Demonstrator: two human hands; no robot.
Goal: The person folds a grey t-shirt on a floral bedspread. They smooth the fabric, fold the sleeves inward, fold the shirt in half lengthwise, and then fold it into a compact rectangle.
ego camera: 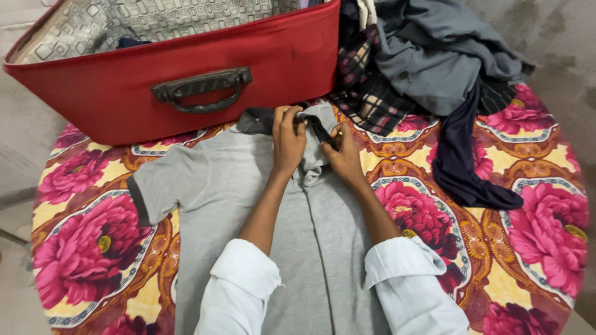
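Observation:
A grey short-sleeved shirt (pixel 211 192) with dark trim lies flat on a flowered cloth, its collar toward the red suitcase. My left hand (pixel 288 139) grips the shirt's collar area from the left. Just to its right, my right hand (pixel 341 155) pinches the same dark-edged collar fabric. Both hands meet at the neck of the shirt, fingers closed on cloth. White rolled sleeves cover my forearms at the bottom.
An open red suitcase (pixel 124 99) with a dark handle (pixel 202 90) stands at the top left. A heap of clothes (pixel 428 62), grey, checked and dark navy, lies at the top right. The flowered cloth (pixel 528 211) covers the round surface.

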